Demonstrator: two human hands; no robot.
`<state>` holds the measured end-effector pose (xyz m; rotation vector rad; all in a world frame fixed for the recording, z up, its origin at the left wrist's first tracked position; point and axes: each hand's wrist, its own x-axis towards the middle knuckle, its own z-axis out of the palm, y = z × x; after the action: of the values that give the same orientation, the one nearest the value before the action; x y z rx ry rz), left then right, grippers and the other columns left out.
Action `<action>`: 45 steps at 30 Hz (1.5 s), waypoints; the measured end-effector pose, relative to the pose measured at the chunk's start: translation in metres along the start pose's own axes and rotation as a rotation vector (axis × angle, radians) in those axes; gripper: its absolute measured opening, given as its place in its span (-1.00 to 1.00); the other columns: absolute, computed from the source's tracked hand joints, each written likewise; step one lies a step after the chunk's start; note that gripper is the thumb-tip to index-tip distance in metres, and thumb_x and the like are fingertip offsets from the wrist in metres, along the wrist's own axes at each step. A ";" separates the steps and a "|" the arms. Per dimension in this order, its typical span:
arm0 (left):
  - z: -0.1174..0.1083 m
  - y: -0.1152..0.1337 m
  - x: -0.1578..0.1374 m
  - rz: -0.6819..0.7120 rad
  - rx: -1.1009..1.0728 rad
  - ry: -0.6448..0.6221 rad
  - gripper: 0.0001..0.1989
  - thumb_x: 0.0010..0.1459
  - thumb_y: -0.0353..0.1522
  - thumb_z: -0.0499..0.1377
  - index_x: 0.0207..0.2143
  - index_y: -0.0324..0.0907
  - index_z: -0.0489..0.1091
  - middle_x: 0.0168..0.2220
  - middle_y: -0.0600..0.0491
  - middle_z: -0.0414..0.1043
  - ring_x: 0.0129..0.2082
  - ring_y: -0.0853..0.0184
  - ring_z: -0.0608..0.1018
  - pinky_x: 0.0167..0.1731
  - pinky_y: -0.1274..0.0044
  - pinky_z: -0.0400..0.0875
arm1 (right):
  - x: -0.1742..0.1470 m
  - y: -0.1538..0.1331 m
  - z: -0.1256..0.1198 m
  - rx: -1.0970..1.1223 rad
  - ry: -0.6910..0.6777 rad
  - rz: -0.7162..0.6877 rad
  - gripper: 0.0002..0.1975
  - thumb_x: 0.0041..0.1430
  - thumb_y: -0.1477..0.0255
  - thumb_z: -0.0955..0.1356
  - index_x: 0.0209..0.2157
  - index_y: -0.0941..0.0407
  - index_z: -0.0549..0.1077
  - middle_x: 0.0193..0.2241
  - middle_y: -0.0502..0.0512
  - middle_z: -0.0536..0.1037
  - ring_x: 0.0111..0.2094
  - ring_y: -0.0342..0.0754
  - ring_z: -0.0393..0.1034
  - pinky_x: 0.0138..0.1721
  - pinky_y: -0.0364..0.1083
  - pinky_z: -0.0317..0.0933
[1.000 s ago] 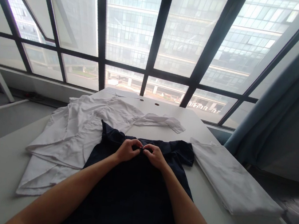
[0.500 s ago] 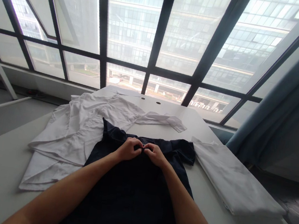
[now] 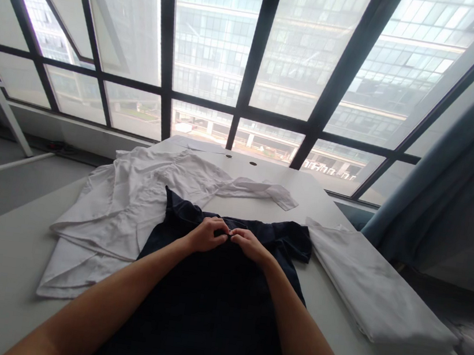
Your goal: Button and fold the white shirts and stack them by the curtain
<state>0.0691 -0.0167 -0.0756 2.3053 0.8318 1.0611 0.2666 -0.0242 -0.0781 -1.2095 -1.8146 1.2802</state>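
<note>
A dark navy garment (image 3: 211, 308) lies spread on the white table (image 3: 2, 263), its short sleeve-like part (image 3: 296, 238) reaching out to the right. At the middle of its far edge my left hand (image 3: 210, 234) pinches the cloth between thumb and fingers. Right beside it, fingertips almost meeting, my right hand (image 3: 249, 243) is closed on the same edge. The small spot between the two sets of fingertips is mostly hidden, so I cannot make out any fastening there.
A crumpled white garment (image 3: 129, 198) covers the table's left side, with one sleeve (image 3: 261, 190) stretched rightward. Folded white cloth (image 3: 379, 289) lies at the right. Beyond are tall windows (image 3: 212, 34) and a blue-grey curtain (image 3: 448, 164).
The view has shifted slightly, so everything sits a little farther right. My right fingers have moved a little at the garment's edge; both hands keep their pinch.
</note>
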 end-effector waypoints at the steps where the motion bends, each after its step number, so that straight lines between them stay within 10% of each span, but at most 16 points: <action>1: 0.000 0.000 0.000 0.003 0.004 -0.007 -0.89 0.06 -0.45 0.19 -0.36 -0.15 0.52 -0.29 0.02 0.57 -0.24 0.26 0.54 -0.07 0.42 0.35 | 0.000 0.000 -0.001 0.002 -0.011 0.001 -0.81 -0.03 0.30 0.32 -0.43 0.13 0.45 -0.61 -0.10 0.30 -0.55 -0.19 0.08 -0.51 -0.18 -0.03; 19: -0.001 -0.004 -0.001 -0.070 0.085 -0.101 -0.89 0.08 -0.38 0.17 -0.37 -0.16 0.51 -0.37 0.05 0.56 -0.31 0.28 0.55 0.08 0.35 0.25 | -0.002 -0.001 -0.003 -0.212 0.082 -0.149 -0.75 0.07 0.30 0.35 -0.37 0.17 0.61 -0.43 0.05 0.60 -0.39 -0.05 0.40 -0.31 -0.10 0.27; 26: 0.001 -0.003 0.001 -0.220 -0.043 -0.009 -0.84 0.00 -0.36 0.20 -0.42 -0.21 0.57 -0.45 0.05 0.58 -0.42 0.31 0.56 -0.35 0.54 0.40 | -0.002 -0.003 0.003 -0.228 0.167 -0.128 -0.76 0.06 0.34 0.35 -0.37 0.16 0.62 -0.41 0.07 0.63 -0.33 0.02 0.47 -0.25 -0.06 0.30; 45: 0.005 -0.008 0.005 -0.350 -0.254 0.156 -0.84 -0.02 -0.33 0.27 -0.37 -0.22 0.54 -0.37 0.02 0.59 -0.34 0.29 0.60 -0.28 0.52 0.47 | -0.005 -0.003 0.001 -0.280 0.247 -0.185 -0.79 0.04 0.35 0.38 -0.32 0.16 0.56 -0.36 0.10 0.61 -0.31 0.03 0.48 -0.24 -0.06 0.33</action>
<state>0.0731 -0.0086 -0.0808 1.8043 1.0483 1.1223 0.2673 -0.0295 -0.0756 -1.2492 -1.9110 0.7564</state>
